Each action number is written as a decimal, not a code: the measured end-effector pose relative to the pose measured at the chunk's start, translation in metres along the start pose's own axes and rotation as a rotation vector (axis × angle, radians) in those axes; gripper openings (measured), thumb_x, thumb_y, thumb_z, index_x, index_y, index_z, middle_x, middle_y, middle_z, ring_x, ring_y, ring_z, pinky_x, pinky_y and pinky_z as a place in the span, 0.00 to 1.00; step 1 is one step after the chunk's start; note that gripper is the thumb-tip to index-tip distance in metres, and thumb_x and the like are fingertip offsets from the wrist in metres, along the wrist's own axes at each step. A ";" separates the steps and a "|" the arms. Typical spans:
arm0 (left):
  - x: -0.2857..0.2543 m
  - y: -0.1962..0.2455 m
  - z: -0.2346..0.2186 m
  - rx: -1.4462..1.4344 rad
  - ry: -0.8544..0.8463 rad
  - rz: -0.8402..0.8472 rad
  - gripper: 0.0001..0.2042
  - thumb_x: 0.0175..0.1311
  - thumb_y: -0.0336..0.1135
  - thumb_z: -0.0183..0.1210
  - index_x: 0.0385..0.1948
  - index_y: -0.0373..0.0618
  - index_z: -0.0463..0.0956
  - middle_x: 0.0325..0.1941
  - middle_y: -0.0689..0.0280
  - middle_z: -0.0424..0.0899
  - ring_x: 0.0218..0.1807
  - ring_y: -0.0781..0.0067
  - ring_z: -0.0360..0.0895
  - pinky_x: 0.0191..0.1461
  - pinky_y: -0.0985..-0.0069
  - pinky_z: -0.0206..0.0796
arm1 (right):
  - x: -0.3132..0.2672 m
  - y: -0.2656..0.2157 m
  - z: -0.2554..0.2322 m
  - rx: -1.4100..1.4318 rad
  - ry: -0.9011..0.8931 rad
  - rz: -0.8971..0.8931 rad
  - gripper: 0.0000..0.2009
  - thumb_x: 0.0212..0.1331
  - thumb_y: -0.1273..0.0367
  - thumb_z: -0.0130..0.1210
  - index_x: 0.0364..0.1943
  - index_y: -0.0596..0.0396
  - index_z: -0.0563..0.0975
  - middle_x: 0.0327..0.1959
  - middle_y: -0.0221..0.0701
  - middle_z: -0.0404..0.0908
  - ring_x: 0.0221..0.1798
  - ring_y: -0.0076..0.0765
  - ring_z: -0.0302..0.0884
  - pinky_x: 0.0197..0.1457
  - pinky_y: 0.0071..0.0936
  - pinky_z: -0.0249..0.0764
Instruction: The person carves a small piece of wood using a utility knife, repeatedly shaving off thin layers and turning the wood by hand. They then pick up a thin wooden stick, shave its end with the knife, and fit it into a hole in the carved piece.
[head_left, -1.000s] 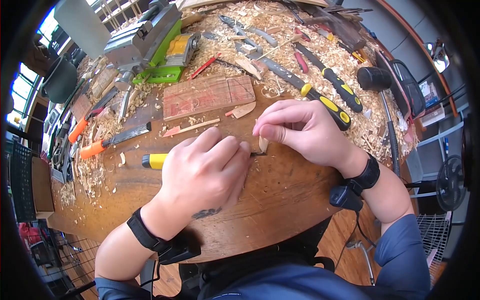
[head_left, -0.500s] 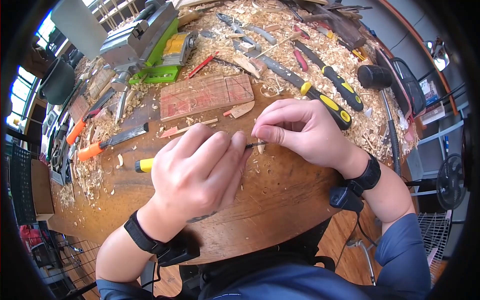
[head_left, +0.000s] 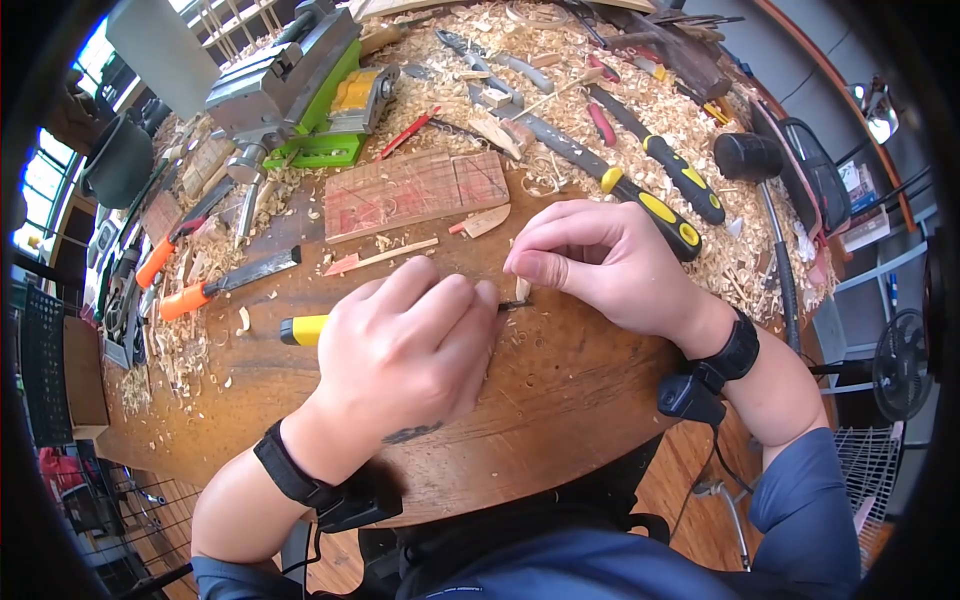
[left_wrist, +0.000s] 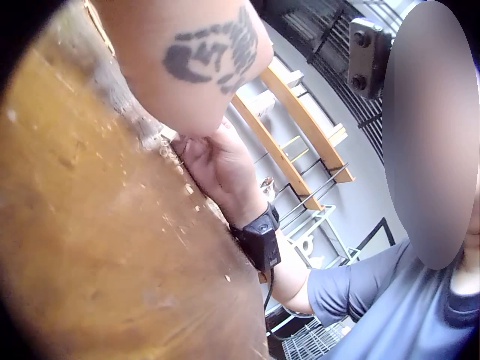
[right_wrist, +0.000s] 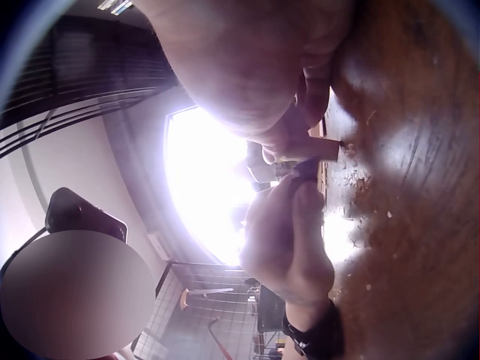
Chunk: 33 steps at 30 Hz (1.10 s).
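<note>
My left hand (head_left: 405, 345) grips a yellow knife (head_left: 308, 330) whose black butt end sticks out to the left. Its thin dark blade shows just past the fingers, against the lower end of a small pale wood piece (head_left: 522, 289). My right hand (head_left: 600, 260) pinches the top of that piece between thumb and fingertips, above the table (head_left: 560, 400). In the right wrist view the wood stub (right_wrist: 326, 150) juts from the right hand, with the left hand (right_wrist: 281, 240) close beside it. In the left wrist view a tattooed forearm part hides the knife.
Behind the hands lie a red-marked board (head_left: 415, 195), a small wooden blade shape (head_left: 482, 221) and a red-tipped stick (head_left: 385, 257). An orange-handled chisel (head_left: 230, 283) lies left; a green-based vise (head_left: 320, 148), yellow-black rasps (head_left: 655, 210), a mallet (head_left: 748, 157) and shavings (head_left: 560, 90) surround them.
My left hand with the knife shifted up and to the left, then came back right and down, the blade again low on the wood. The right hand has stayed almost still.
</note>
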<state>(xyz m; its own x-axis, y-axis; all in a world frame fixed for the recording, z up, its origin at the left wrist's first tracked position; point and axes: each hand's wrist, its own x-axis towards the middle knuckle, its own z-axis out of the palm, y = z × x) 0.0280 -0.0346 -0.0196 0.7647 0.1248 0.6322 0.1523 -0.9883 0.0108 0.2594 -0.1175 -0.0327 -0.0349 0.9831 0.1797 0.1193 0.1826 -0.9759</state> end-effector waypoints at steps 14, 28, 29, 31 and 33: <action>-0.002 0.001 -0.004 0.003 -0.131 -0.017 0.13 0.50 0.29 0.74 0.38 0.39 0.88 0.29 0.66 0.78 0.30 0.65 0.78 0.29 0.68 0.71 | 0.000 -0.001 0.001 0.005 0.006 0.012 0.08 0.71 0.71 0.70 0.46 0.62 0.90 0.45 0.30 0.91 0.44 0.20 0.85 0.47 0.21 0.80; 0.005 -0.007 -0.013 -0.013 0.060 -0.018 0.14 0.47 0.23 0.74 0.39 0.35 0.88 0.31 0.61 0.84 0.28 0.63 0.79 0.28 0.70 0.70 | 0.001 -0.004 0.002 0.042 0.018 0.038 0.09 0.71 0.69 0.71 0.46 0.62 0.90 0.44 0.31 0.91 0.44 0.22 0.85 0.48 0.22 0.80; 0.005 -0.007 -0.013 -0.005 0.062 -0.017 0.14 0.47 0.23 0.74 0.39 0.35 0.88 0.30 0.61 0.84 0.27 0.63 0.79 0.29 0.70 0.70 | 0.001 -0.005 0.002 0.042 0.018 0.038 0.09 0.71 0.69 0.71 0.46 0.62 0.90 0.44 0.31 0.91 0.44 0.22 0.85 0.48 0.22 0.80; 0.006 -0.007 -0.013 -0.006 0.064 -0.016 0.14 0.47 0.23 0.74 0.39 0.34 0.88 0.30 0.61 0.83 0.28 0.63 0.78 0.29 0.70 0.70 | 0.001 -0.007 0.001 -0.049 0.020 0.024 0.09 0.70 0.69 0.71 0.45 0.61 0.91 0.43 0.31 0.91 0.44 0.23 0.86 0.50 0.23 0.81; 0.006 -0.007 -0.013 -0.007 0.065 -0.016 0.14 0.48 0.23 0.74 0.39 0.34 0.88 0.30 0.62 0.83 0.28 0.63 0.78 0.29 0.70 0.69 | 0.002 -0.007 0.000 -0.092 0.017 -0.003 0.09 0.70 0.69 0.71 0.45 0.61 0.91 0.43 0.32 0.91 0.44 0.24 0.86 0.50 0.24 0.81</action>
<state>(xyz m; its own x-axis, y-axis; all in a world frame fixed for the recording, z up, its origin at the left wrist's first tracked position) 0.0234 -0.0283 -0.0064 0.7196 0.1344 0.6813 0.1597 -0.9868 0.0260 0.2584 -0.1165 -0.0259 -0.0185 0.9825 0.1852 0.2099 0.1850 -0.9601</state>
